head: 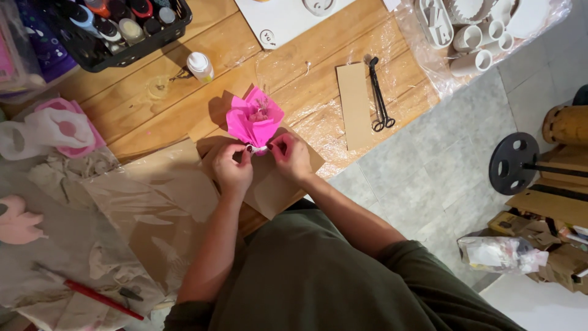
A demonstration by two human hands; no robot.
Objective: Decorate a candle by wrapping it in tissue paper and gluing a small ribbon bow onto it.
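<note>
Both hands [263,160] pinching pink paper bundle [255,117] (ruffled end pointing away)

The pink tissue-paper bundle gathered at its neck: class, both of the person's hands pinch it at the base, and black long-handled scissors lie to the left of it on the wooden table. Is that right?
Not quite. In the head view the black long-handled scissors lie to the right of the pink tissue-paper bundle, beside a cardboard strip. The rest holds: the left hand and right hand both pinch its gathered base on the wooden table.

A single head-worn camera looks steeply down, close over the wooden plank tabletop [184,116] edge and grey tiled floor [429,178].
</note>
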